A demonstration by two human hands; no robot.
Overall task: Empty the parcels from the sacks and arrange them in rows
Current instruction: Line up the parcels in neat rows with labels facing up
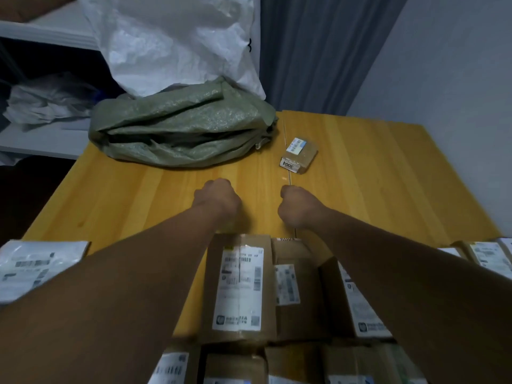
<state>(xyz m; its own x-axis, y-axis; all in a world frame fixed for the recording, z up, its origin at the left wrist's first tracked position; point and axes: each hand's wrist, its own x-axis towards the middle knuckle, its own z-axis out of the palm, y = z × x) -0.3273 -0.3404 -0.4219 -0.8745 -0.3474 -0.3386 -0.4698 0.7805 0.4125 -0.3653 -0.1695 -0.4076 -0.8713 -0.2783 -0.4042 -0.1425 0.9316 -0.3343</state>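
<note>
– Parcels sat nearest the person, didn't they?

– Yes, brown cardboard ones with white labels, packed edge to edge along the near side of the wooden table, with another row below them at the very front. A white mailer bag lay at the left end.

– And the hands?

– Both bare arms reached out over those boxes. The left hand and the right hand were over open wood, a gap between them, each with its fingers curled under into a fist. I saw only the backs, so I couldn't tell whether the knuckles touched the wood.

– Anything past them?

– A small parcel, tagged 3004, lay alone just beyond the right hand, beside the seam in the tabletop. Further back and to the left, a green sack lay slumped and crumpled at the table's far edge. Behind it stood a white sack, upright, with a grey curtain to its right.

– And off to the side?

– A white shelf on the left, with crumpled plastic lying on it.
</note>
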